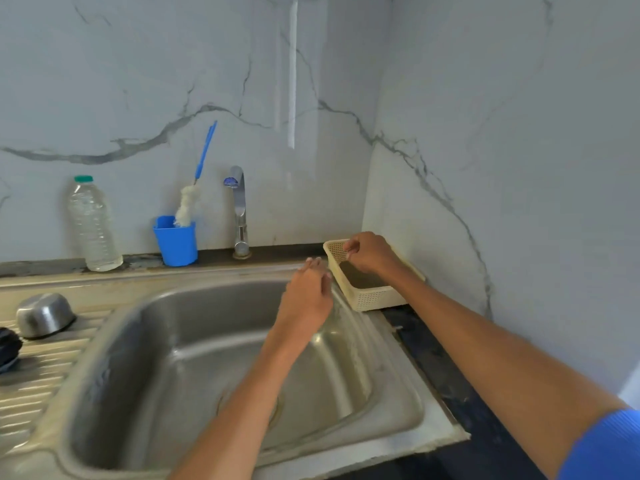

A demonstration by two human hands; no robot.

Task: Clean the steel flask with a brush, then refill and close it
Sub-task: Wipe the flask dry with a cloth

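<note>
Hands are holding nothing: right hand [369, 252] hovering loosely curled over basket [367, 296], left hand [306, 294] hanging relaxed above sink [166, 358]. Flask isn't showing anywhere. Brush [194, 188] is standing in blue cup [176, 242] beside tap [239, 209]. Advice: locate flask first, then take brush by its handle.

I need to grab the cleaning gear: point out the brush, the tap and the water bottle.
brush [205, 154]: head view, on its blue handle.
tap [239, 202]: head view, on its upright steel neck.
water bottle [92, 226]: head view, on the middle of its clear body.
</note>
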